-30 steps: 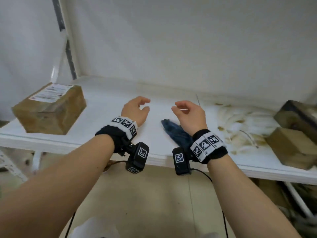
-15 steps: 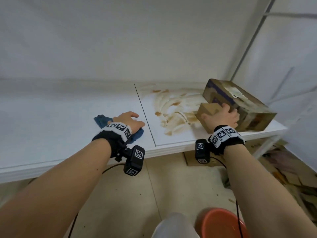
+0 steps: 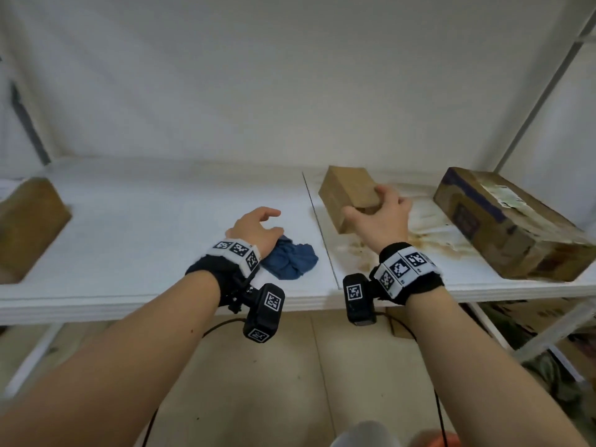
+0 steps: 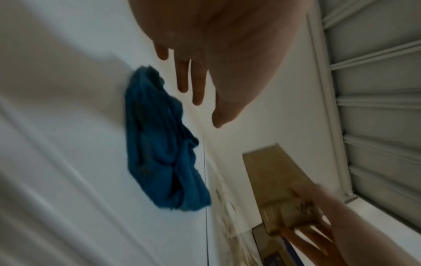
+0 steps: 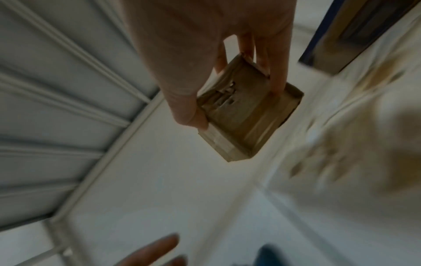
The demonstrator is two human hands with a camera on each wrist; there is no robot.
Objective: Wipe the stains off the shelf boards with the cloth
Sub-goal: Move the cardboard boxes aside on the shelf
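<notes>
Blue cloth, crumpled, lying on the white shelf board just left of the seam between boards; brown stains spread over the adjoining board at the cloth's 3 o'clock. Left hand, fingers relaxed and extended, holding nothing, above the cloth's 10 o'clock edge; the left wrist view shows a gap between fingers and cloth. Right hand grips a small cardboard box, thumb on one face and fingers on the opposite face, the box tilted and apparently lifted over the stained board. Large cardboard box at the small box's 3 o'clock; another brown box at the far 9 o'clock edge.
</notes>
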